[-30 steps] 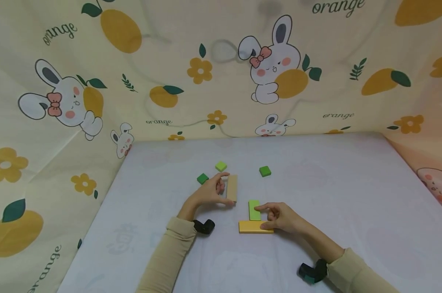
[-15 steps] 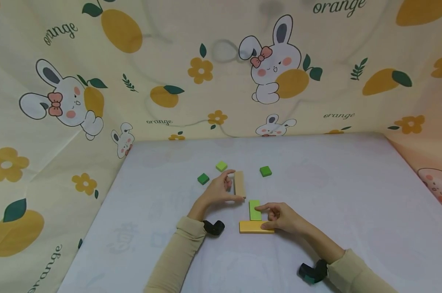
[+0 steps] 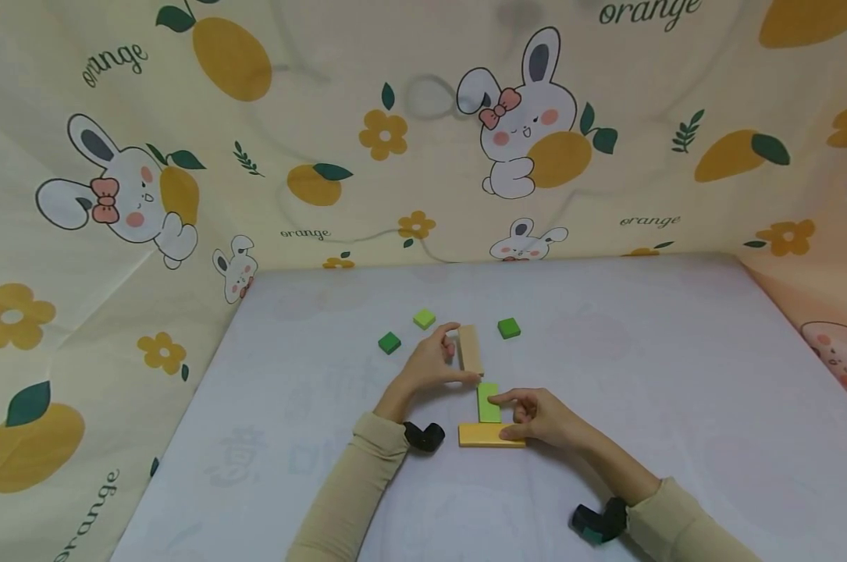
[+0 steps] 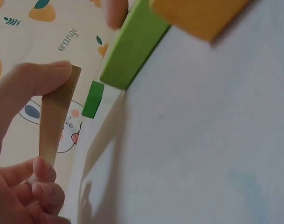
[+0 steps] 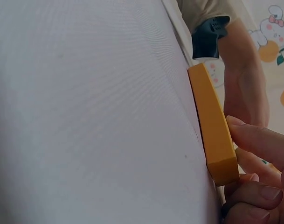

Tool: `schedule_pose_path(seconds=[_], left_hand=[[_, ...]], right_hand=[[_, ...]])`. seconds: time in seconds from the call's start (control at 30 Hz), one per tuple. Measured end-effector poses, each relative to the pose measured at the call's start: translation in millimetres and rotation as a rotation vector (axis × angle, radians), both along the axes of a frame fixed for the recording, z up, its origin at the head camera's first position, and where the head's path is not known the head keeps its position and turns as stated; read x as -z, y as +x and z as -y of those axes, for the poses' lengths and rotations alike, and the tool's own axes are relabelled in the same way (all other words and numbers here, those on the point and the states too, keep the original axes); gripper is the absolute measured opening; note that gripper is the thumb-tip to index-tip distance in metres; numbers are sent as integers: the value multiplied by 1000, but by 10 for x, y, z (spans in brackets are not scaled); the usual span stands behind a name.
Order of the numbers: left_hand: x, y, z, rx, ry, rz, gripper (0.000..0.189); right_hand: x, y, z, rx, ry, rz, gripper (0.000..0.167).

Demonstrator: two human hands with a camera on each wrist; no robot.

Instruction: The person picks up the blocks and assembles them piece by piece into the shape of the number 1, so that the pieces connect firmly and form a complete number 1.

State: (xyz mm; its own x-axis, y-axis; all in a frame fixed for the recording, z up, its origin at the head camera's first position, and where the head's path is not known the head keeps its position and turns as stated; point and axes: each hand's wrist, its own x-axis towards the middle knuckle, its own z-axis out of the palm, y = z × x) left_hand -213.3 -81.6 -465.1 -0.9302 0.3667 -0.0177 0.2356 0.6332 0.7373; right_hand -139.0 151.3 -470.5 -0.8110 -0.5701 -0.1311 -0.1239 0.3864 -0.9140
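Observation:
My left hand (image 3: 433, 363) pinches a plain wooden block (image 3: 471, 350) by its two ends, thumb at the near end. In the left wrist view this wooden block (image 4: 58, 116) is held off the table, a shadow beneath it. Just below it in the head view lies a light green block (image 3: 488, 402), lengthwise against the middle of an orange-yellow block (image 3: 479, 435), forming an upside-down T. My right hand (image 3: 546, 417) touches the light green block with the index finger and rests its thumb on the orange-yellow block (image 5: 211, 123); its other fingers are bent.
Beyond the hands lie small square blocks: a dark green one (image 3: 389, 343) at left, a light green one (image 3: 424, 318), and a green one (image 3: 509, 328) at right. White cloth (image 3: 641, 351) covers the table; a printed curtain (image 3: 423, 156) hangs behind it.
My left hand has carried the wooden block to the right and slightly away, to just beyond the light green block's far end. My right hand has stayed in place.

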Motion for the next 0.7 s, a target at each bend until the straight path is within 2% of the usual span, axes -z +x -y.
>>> schedule_pose_path(seconds=[0.3, 0.7], left_hand=[[-24, 11, -137, -38, 18, 55, 96], [2, 27, -246, -51, -40, 100, 95]], right_hand=[[-10, 3, -5, -11, 25, -28, 52], [17, -10, -15, -13, 47, -45, 48]])
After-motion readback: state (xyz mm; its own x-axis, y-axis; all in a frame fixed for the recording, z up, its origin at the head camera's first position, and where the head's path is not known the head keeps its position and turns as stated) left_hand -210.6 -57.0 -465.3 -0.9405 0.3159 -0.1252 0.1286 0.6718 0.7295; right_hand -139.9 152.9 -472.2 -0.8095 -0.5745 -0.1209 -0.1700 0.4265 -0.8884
